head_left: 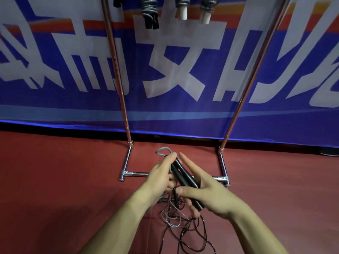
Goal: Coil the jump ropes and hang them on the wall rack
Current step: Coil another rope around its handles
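**Jump rope, black handles** (183,177): a pair held side by side, low in front of the rack's base.
**Left hand** (161,173): fingers clamped round the upper ends, with a grey loop (163,149) poking out above.
**Right hand** (209,193): thumb pressed across the lower ends, forefinger straight alongside.
**Cord** (190,233): uncoiled; black and grey strands lie tangled on the red floor (55,180).
**Rack** (117,70): chrome, with coiled ropes (149,10) hung above.
**Risk:** winding now would likely drag in the other strand and knot the coil.

large white chinese characters (183,52) on blue banner (73,107), middle one reads 安, others cut off
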`<state>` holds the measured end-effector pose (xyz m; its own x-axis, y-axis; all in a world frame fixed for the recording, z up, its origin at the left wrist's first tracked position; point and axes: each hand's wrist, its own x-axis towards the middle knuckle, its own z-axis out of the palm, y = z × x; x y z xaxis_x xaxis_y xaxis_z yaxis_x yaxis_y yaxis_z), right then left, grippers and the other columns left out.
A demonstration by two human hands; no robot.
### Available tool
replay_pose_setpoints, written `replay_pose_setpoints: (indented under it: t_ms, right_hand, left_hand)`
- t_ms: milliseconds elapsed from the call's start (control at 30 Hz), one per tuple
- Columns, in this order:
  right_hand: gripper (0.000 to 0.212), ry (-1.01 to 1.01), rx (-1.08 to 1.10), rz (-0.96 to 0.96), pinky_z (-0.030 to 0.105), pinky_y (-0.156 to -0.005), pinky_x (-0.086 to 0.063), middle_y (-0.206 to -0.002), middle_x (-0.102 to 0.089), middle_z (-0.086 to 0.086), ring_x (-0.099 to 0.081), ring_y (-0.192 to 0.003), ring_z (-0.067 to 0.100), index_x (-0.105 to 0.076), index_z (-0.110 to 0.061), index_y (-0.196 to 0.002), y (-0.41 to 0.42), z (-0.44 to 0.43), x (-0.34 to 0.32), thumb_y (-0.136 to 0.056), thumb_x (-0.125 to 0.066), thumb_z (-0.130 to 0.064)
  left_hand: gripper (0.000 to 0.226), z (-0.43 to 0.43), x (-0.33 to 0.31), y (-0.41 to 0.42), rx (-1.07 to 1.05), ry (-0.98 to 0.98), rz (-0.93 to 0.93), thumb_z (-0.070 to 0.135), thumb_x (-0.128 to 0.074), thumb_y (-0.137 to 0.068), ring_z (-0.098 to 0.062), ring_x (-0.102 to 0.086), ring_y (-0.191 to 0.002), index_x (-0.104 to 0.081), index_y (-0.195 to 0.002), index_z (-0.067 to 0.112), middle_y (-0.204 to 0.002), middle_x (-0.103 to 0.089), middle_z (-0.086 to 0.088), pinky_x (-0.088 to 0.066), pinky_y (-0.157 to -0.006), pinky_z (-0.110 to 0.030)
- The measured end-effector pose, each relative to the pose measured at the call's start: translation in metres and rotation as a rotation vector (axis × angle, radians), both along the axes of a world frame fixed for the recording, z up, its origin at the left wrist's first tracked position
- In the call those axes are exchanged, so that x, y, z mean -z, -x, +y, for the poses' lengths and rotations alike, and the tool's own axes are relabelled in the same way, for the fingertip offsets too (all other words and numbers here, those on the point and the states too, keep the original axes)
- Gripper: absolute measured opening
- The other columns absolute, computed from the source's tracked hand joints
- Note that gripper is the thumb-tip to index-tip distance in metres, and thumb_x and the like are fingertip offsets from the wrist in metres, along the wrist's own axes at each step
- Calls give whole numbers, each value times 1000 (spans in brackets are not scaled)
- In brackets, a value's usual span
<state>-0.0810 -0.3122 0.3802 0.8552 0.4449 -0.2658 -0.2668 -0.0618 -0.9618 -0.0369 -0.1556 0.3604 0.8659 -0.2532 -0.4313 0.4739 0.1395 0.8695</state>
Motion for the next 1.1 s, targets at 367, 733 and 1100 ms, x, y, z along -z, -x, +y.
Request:
replay_pose_setpoints:
  t_ms: [367,733,1100]
  right_hand:
    - [61,30,117,-73,28,-42,-41,-68,-50,13,-49,-44,22,-38,-49,-140,-9,-5,9,-100,-56,-7]
    - [60,618,329,-429,31,-73,-52,-99,-70,-11,-67,-76,15,-32,-58,-139,-18,-3,35,-97,-59,-23]
    - [68,633,-179,-315,27,-69,-51,-96,-70,-19,-59,-66,6,-40,-54,-143,-10,-6,25,-86,-48,-16]
  left_hand:
    - [6,3,-1,2,353,-258,-234,30,-60,-100,5,-46,-44,-59,-96,26,-62,-58,17,-35,-48,-13]
    - [28,3,10,12,541,-1034,-519,33,-40,-103,-21,-53,-70,-48,-79,20,-77,-58,1,-37,-64,-37]
    - [27,32,12,-1,513,-1016,-859,53,-48,-99,-10,-54,-90,-60,-91,30,-96,-46,16,-39,-79,-29]
